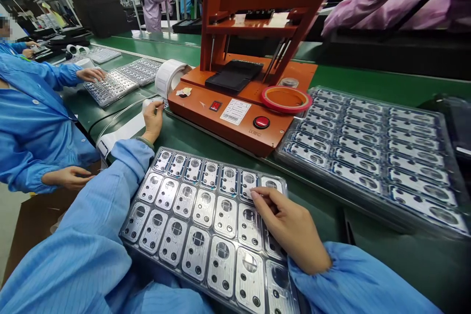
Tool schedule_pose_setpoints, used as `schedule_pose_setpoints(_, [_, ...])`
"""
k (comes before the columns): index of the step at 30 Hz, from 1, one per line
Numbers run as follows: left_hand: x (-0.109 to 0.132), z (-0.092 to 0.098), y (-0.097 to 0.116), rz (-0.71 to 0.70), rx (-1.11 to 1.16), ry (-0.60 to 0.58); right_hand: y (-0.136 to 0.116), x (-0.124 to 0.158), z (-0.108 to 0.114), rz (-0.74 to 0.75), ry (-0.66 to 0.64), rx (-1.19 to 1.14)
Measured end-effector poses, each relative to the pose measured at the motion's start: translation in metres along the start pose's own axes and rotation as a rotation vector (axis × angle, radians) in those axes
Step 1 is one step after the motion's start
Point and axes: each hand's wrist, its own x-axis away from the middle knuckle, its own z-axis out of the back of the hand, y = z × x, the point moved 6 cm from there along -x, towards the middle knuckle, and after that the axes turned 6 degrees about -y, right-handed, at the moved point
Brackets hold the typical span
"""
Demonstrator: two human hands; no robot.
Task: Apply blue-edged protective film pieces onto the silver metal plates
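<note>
A clear plastic tray (pixel 217 191) lies before me, holding rows of silvery metal plates (pixel 203 206) with round holes. My right hand (pixel 290 225) is over its right side, thumb and forefinger pinched at a plate in the far row. Whatever lies between those fingertips is too small to tell. Beyond the tray's far left corner, my left hand (pixel 152 120) is raised with its fingertips pinched together, close to a white label roll (pixel 170 78) and a white paper strip (pixel 128 128). I cannot make out what the left fingers hold.
An orange press (pixel 224 117) with a red button stands ahead, a red tape ring (pixel 287 99) on its base. More filled trays (pixel 368 147) are stacked at right. On the left, a co-worker in a blue sleeve (pixel 40 122) touches another tray (pixel 110 88).
</note>
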Motion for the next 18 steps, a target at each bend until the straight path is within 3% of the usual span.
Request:
schedule_pose_setpoints(7, [0.032, 0.01, 0.045, 0.01, 0.378, -0.167, 0.001, 0.0, -0.001, 0.001, 0.0, 0.009])
schedule_pose_setpoints(12, [0.063, 0.029, 0.058, 0.129, 0.495, -0.259, 0.003, 0.002, -0.002, 0.002, 0.005, -0.033])
schedule_pose_setpoints(14, [0.072, 0.039, 0.053, 0.264, 0.556, -0.231, 0.005, 0.007, 0.006, -0.024, 0.15, -0.086])
schedule_pose_setpoints(17, [0.08, 0.059, 0.041, 0.408, 0.607, -0.156, 0.015, 0.025, 0.032, -0.125, 0.587, -0.096])
schedule_pose_setpoints(18, [0.083, 0.066, 0.038, 0.43, 0.621, -0.14, 0.019, 0.031, 0.037, -0.152, 0.669, -0.085])
